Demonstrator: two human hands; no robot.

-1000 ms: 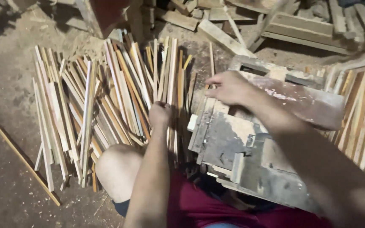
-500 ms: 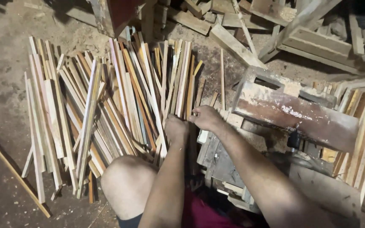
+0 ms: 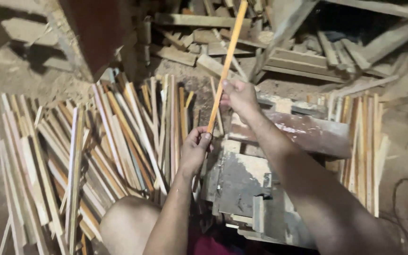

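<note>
Orange wooden strip point(image 3: 226, 61) stands near-upright, leaning right at top; left hand point(image 3: 195, 150) fingers pinch its foot; right hand point(image 3: 240, 98) fingers grip mid-length.

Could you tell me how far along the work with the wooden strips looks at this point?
One strip is in hand: the left hand holds its lower end, the right hand grips it higher up, raised over the worn metal machine. A large fanned pile of strips lies to the left, a smaller stack to the right. Which pile is finished cannot be told.
</note>
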